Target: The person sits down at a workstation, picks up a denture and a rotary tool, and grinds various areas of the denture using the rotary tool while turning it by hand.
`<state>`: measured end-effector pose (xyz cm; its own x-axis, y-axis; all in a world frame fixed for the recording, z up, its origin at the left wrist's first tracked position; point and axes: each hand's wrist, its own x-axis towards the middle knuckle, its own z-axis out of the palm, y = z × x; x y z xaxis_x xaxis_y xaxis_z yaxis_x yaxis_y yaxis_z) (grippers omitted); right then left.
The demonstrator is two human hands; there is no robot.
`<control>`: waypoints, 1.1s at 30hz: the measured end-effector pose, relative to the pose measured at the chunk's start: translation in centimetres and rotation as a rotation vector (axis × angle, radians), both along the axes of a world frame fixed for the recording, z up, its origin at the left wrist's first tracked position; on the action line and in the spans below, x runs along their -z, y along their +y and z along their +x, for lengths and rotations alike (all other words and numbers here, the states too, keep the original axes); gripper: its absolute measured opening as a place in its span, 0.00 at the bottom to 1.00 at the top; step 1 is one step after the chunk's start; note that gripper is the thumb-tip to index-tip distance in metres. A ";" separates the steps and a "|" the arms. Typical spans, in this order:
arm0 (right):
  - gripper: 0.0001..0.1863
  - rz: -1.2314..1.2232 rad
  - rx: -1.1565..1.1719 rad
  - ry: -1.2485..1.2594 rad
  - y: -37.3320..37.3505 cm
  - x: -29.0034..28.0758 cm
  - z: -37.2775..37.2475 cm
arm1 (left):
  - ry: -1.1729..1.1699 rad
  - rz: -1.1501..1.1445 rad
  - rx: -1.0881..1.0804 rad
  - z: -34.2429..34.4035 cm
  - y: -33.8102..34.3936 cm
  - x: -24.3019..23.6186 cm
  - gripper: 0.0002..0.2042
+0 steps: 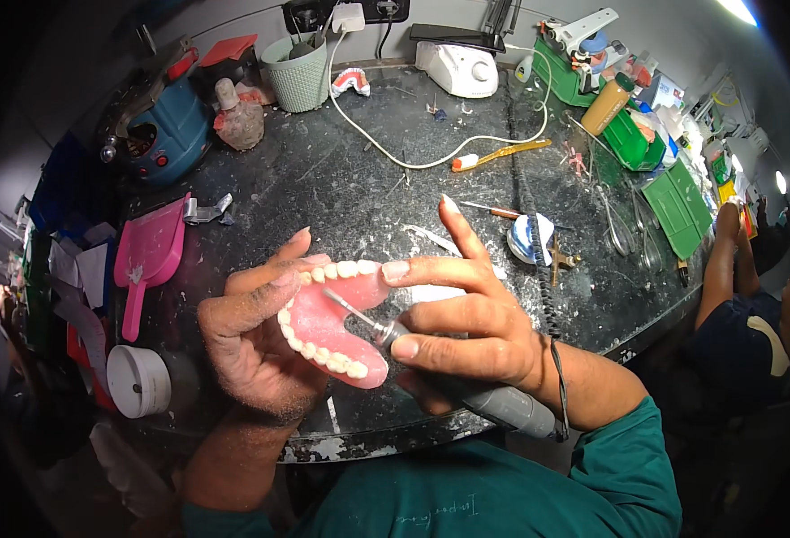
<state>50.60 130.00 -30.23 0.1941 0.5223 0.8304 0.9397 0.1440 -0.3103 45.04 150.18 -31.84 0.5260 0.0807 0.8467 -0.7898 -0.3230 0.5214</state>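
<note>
My left hand (260,332), dusted with powder, grips a pink denture (341,341) with white teeth by its left side, tilted toward me. My right hand (466,323) holds a grey rotary handpiece (507,408) with a coiled cord; its thin bur (350,308) reaches the denture's pink surface inside the arch, though contact is hard to tell. One right fingertip rests at the denture's upper right end, and another finger sticks up. Just beyond the right hand lie a white-and-blue dental cast (529,244) and a slim tool (489,209).
On the dusty black bench (260,197) stand a blue machine (166,125), a pink dustpan (148,240), a white container (137,382), a basket (296,81), a white control unit (463,72) with a cable and green trays (677,206). A co-worker (740,327) works at the right.
</note>
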 end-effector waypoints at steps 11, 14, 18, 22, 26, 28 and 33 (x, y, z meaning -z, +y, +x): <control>0.20 0.020 -0.035 0.024 0.0 0.1 -0.1 | 0.047 -0.120 0.011 0.1 -0.1 -0.1 0.36; 0.19 -0.027 -0.019 -0.008 -0.1 0.0 0.0 | 0.072 -0.175 0.007 -0.1 -0.4 -0.3 0.36; 0.17 -0.009 -0.032 0.001 0.0 0.2 0.0 | 0.089 -0.198 0.005 -0.1 -0.4 -0.2 0.36; 0.18 -0.024 -0.046 0.020 0.0 -0.1 -0.1 | 0.077 -0.203 0.003 -0.2 -0.6 -0.5 0.36; 0.19 -0.025 -0.061 0.007 -0.2 0.0 -0.1 | 0.084 -0.226 0.038 -0.2 -0.3 -0.4 0.33; 0.17 0.000 -0.069 0.050 -0.2 -0.1 -0.2 | 0.066 -0.233 0.092 -0.2 -0.2 -0.3 0.32; 0.16 -0.055 -0.083 -0.006 -0.1 -0.4 -0.2 | 0.089 -0.242 0.002 -0.1 -0.3 -0.2 0.37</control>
<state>50.40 129.87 -29.88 0.1428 0.5812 0.8011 0.9271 0.2047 -0.3138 44.93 149.91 -31.67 0.5979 0.2740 0.7533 -0.7379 -0.1788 0.6508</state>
